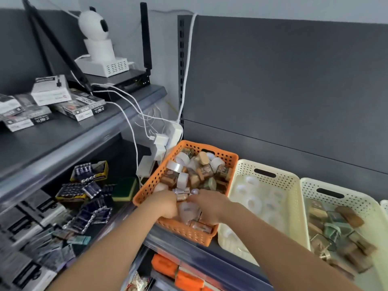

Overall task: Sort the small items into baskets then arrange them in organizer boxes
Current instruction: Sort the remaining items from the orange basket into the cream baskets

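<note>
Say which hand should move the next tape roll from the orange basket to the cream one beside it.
Probably right: the right hand lies nearer the cream basket; the left hand would cross it.

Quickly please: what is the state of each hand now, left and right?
Left hand: in the orange basket, fingers hidden; cannot be told.
Right hand: same basket, cannot be told.

Top shelf: white dome camera (95,25), black router (134,79) with upright antennas.
Beside them: boxed goods (52,101), stacked flat.
Lower shelf: jumbled battery packs (84,186), green sponge (125,189).
Corner: white power strip (173,133), chargers plugged in.
</note>
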Demonstrator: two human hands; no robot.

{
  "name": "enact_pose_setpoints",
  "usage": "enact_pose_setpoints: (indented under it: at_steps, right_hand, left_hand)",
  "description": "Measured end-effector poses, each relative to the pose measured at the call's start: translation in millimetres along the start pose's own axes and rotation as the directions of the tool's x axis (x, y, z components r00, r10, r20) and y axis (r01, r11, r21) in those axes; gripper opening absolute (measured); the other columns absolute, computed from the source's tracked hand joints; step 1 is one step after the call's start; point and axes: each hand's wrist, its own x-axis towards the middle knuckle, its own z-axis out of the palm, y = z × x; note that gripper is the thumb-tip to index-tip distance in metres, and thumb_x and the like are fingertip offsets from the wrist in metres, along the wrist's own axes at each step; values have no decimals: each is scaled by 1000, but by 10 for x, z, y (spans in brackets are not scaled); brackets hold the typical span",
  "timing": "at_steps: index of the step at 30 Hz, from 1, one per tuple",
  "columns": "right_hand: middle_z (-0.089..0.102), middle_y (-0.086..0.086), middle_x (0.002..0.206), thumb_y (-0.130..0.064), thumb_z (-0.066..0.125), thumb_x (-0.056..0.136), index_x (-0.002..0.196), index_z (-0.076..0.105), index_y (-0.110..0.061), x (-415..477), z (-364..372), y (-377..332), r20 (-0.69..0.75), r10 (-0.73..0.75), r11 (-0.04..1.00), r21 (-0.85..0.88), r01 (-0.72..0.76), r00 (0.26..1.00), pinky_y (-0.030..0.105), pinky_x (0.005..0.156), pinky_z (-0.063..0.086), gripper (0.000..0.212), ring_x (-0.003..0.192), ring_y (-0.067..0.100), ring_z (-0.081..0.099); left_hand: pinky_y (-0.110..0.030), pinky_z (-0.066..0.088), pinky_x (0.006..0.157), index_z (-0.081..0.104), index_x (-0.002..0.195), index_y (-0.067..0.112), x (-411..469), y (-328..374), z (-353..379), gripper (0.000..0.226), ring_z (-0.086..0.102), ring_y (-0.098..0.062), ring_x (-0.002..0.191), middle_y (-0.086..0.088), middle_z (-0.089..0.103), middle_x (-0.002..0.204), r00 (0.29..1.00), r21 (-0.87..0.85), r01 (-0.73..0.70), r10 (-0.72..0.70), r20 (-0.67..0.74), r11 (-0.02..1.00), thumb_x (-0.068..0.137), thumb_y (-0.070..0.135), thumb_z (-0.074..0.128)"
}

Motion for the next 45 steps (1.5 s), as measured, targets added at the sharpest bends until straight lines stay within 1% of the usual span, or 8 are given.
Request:
enact_pose_setpoints:
  at_steps: [7,13,19,29,35,40,42,45]
  right_hand:
    - [52,6,121,-4,70,74,149,1,-32,247,31,-42,12,41,988,-148,-39,999,37,59,53,106,92,29,61]
    - [62,1,99,-24,64,83,124,42,-17,262,38,-49,-71,54,978,-199,-67,996,37,62,54,47,84,25,63]
    - [62,5,99,-10,61,82,138,28,-20,240,25,-50,-39,-28,982,-189,20,999,42,66,56,65,85,29,62]
    - [59,10,106,-10,63,82,127,35,-15,218,47,-34,2,-8,989,-150,8,1000,49,77,53,53,97,30,58]
    - [61,8,103,-16,61,82,117,45,-11,223,38,-26,2,54,998,14,-54,999,47,78,54,39,95,31,61]
    - [62,8,101,-21,58,83,103,60,-9,240,-28,52,-137,105,983,165,-82,985,39,81,53,23,96,27,60]
    - [62,8,105,-23,59,83,113,58,-11,227,-73,88,-215,153,966,241,-99,965,39,82,52,32,98,26,59]
    - [60,-1,102,-26,63,82,104,63,-19,187,-142,155,-347,264,898,428,-98,900,28,74,48,23,94,19,58]
  left_hand:
    - [-30,51,72,56,120,14,182,38,36,58,59,-19,87,-3,62,102,993,-33,28,-24,114,999,73,41,77]
    - [-27,48,65,60,113,15,192,30,40,51,60,-17,83,-1,62,95,993,-5,6,-6,114,1000,73,42,77]
    - [-29,49,70,54,123,14,158,46,31,57,58,-18,86,-1,58,96,987,-45,28,-21,159,999,76,37,76]
    - [-27,46,67,54,118,10,112,-63,-57,45,55,-20,86,-5,57,102,986,-133,-7,29,163,991,80,25,73]
    - [-30,51,68,56,115,11,100,-198,-118,28,62,-23,89,-10,61,108,999,-297,-32,33,1,954,88,8,58]
    - [-30,55,63,63,103,14,89,-295,-207,17,63,-21,79,-8,61,102,984,-516,-99,9,-175,851,88,6,61]
    - [-25,52,54,61,103,17,92,-297,-266,18,63,-19,70,-6,61,97,974,-653,-133,-23,-225,746,88,7,62]
    - [-30,57,63,60,102,20,125,-253,-334,21,66,-19,74,-4,64,95,954,-773,-217,-40,-298,597,89,5,62]
